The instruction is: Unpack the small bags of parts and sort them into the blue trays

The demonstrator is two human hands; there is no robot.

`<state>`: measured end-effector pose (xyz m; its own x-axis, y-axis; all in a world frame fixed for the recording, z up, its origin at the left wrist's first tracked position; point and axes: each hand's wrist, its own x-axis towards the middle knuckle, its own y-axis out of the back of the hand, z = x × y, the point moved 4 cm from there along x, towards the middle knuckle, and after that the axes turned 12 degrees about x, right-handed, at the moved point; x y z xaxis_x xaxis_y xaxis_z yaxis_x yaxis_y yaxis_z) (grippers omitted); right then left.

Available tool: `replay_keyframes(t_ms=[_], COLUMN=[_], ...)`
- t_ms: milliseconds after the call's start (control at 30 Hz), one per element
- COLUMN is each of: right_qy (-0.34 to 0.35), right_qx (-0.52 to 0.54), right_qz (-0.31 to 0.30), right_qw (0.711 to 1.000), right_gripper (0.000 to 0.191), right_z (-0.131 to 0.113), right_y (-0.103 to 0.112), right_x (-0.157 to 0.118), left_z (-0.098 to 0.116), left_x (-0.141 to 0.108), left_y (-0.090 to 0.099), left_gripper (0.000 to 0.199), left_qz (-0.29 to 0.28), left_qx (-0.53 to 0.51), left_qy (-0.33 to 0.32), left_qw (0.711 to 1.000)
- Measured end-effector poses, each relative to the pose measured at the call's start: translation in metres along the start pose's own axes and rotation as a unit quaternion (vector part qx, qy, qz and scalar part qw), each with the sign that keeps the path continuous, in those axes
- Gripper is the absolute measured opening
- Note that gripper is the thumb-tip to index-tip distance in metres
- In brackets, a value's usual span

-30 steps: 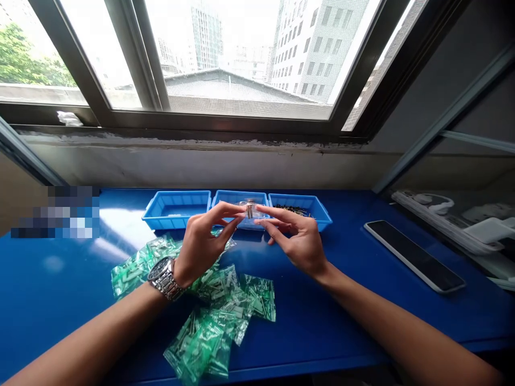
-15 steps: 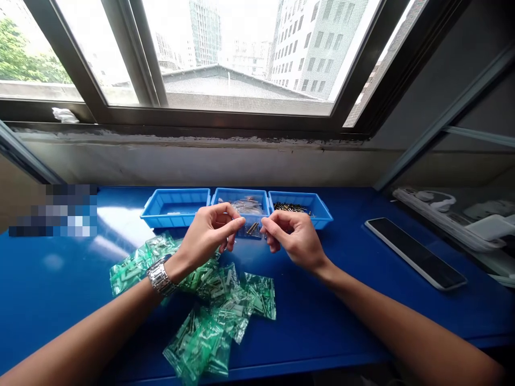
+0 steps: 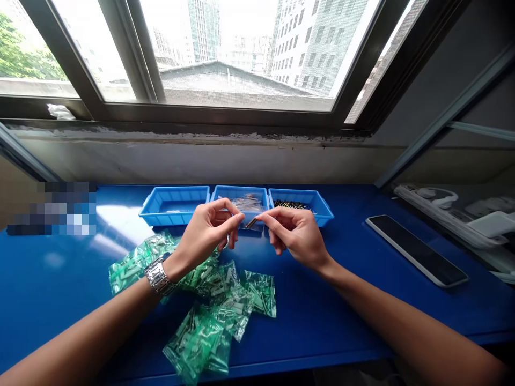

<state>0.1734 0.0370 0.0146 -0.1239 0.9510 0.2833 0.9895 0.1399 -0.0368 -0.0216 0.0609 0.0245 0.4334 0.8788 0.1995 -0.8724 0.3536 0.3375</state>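
Observation:
Over the front of the middle tray, a small clear plastic bag [image 3: 257, 227] hangs between my two hands. A few thin brass-coloured screws or pins [image 3: 251, 222] lie inside it. My left hand [image 3: 211, 225], with a metal watch at its wrist, pinches the bag's left side between thumb and forefinger. On the opposite side, my right hand [image 3: 295, 230] has its thumb and forefinger closed at the bag's edge, close to the screws. Beneath my left hand spreads a pile of green plastic packets [image 3: 201, 335] with pale pieces and metal parts inside.
Three blue trays line the back: a left one [image 3: 174, 219], a middle one [image 3: 217, 194] with clear bags, and a right one [image 3: 324, 209] with dark and brass-coloured screws. A phone [image 3: 416, 249] lies at right, near a clear box of white items [image 3: 454, 214].
My right thumb and forefinger have shifted slightly left and up along the bag, nearer the screws. My left hand stays almost where it was, still pinching the bag.

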Motion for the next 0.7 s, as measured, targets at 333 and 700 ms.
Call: replay_keyframes(t_ms=[333, 700], right_qy=[0.084, -0.089], right_qx=[-0.06, 0.065], right_qz=[0.017, -0.099], right_qw=[0.995, 0.989], right_gripper=[0.032, 0.035], right_z=[-0.009, 0.008], right_y=[-0.001, -0.003], right_x=[-0.004, 0.004], left_z=[0.008, 0.003], left_x=[-0.003, -0.002], left_y=[0.002, 0.002], left_gripper=[0.018, 0.032], left_qz=[0.088, 0.051], left_qx=[0.119, 0.044], left_qy=[-0.131, -0.024], left_qw=[0.98, 0.997])
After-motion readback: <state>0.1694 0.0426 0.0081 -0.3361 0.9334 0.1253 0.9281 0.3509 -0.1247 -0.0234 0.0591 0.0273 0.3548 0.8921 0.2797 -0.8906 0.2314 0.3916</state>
